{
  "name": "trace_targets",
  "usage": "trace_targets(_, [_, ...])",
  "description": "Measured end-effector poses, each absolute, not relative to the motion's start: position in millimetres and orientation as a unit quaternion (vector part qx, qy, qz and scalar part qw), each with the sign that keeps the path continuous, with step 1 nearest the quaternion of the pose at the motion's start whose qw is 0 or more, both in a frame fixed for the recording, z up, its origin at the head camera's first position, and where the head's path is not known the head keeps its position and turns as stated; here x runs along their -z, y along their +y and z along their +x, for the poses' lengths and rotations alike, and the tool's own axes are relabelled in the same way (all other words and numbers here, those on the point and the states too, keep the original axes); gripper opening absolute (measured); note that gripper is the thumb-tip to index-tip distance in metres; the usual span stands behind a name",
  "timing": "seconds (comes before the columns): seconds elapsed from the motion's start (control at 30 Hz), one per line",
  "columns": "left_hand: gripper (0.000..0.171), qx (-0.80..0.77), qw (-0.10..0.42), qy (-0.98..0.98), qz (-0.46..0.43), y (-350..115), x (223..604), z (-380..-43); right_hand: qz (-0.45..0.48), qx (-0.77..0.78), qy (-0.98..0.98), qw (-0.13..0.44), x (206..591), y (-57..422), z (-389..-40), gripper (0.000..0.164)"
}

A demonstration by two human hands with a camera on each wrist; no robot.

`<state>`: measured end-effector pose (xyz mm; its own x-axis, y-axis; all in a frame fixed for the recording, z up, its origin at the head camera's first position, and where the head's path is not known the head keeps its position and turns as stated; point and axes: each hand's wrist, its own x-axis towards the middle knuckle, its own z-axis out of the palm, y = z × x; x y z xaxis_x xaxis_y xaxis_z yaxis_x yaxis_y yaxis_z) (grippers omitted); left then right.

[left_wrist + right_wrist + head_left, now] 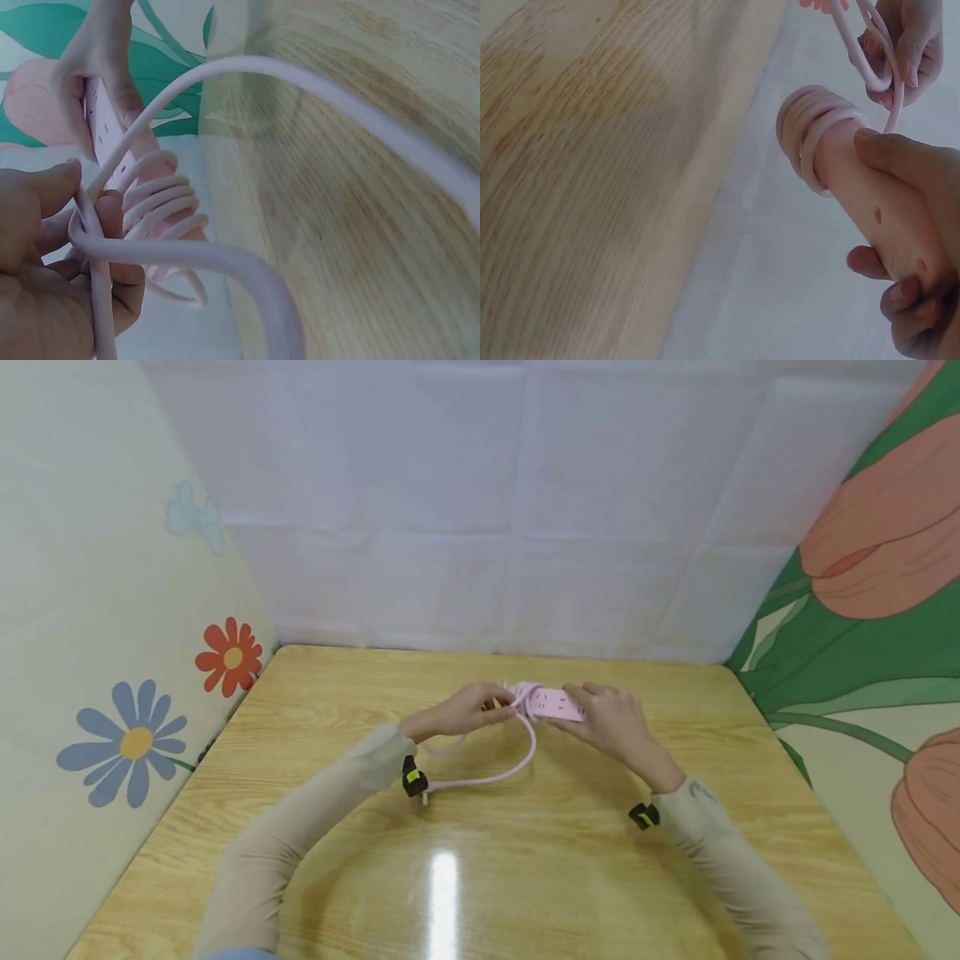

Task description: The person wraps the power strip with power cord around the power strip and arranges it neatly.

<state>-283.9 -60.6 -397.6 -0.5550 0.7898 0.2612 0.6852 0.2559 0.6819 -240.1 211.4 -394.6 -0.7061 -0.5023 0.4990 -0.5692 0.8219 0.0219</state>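
A pink power strip (553, 703) is held over the far part of the table by my right hand (611, 720), whose thumb and fingers wrap its right end. Several turns of its pink cord (821, 124) are wound round the strip's other end. My left hand (471, 708) pinches the cord between thumb and fingers, just left of the windings. In the left wrist view the cord crosses over itself at those fingertips. A loose length of cord (480, 781) loops down toward the plug (425, 797), which shows below the left wrist. The strip's underside faces the right wrist camera.
The wood-grain table (525, 877) reaches back to a white cloth backdrop (480, 527). Side panels with painted flowers (137, 743) stand left and right. Each wrist carries a small black camera (414, 777).
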Motion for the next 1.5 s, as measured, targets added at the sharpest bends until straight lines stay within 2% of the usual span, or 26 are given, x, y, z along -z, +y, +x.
trace_targets(0.37, [0.018, -0.423, 0.07, 0.791, 0.436, -60.9, 400.8, -280.3, 0.289, -0.089, -0.897, 0.323, 402.1, 208.9, -242.3, 0.057])
trace_targets(0.63, [0.02, -0.457, 0.099, 0.771, 0.431, -63.0, 395.3, -278.2, 0.286, -0.105, -0.886, 0.349, 400.9, 206.0, -241.1, 0.056])
trace_targets(0.83, [0.03, -0.491, 0.17, 0.744, 0.419, -64.8, 392.9, -275.4, 0.282, -0.121, -0.887, 0.345, 401.5, 206.1, -239.9, 0.056])
trace_targets(1.0, [0.031, -0.54, 0.238, 0.718, 0.37, -66.5, 388.1, -273.5, 0.277, -0.144, -0.885, 0.345, 397.1, 205.4, -238.7, 0.056])
trace_targets(1.1, [0.03, -0.545, 0.259, 0.704, 0.374, -66.0, 385.3, -273.8, 0.279, -0.147, -0.884, 0.345, 394.3, 204.8, -238.5, 0.056])
trace_targets(1.2, [0.027, -0.536, 0.252, 0.697, 0.405, -63.2, 384.6, -275.1, 0.282, -0.151, -0.882, 0.347, 393.4, 204.7, -238.4, 0.056])
trace_targets(1.4, [0.014, -0.538, 0.172, 0.705, 0.429, -55.6, 384.5, -274.2, 0.283, -0.165, -0.882, 0.338, 393.0, 203.2, -237.5, 0.055])
trace_targets(1.5, [0.013, -0.584, 0.182, 0.677, 0.41, -51.5, 383.6, -270.8, 0.284, -0.175, -0.88, 0.339, 390.7, 201.2, -237.3, 0.055])
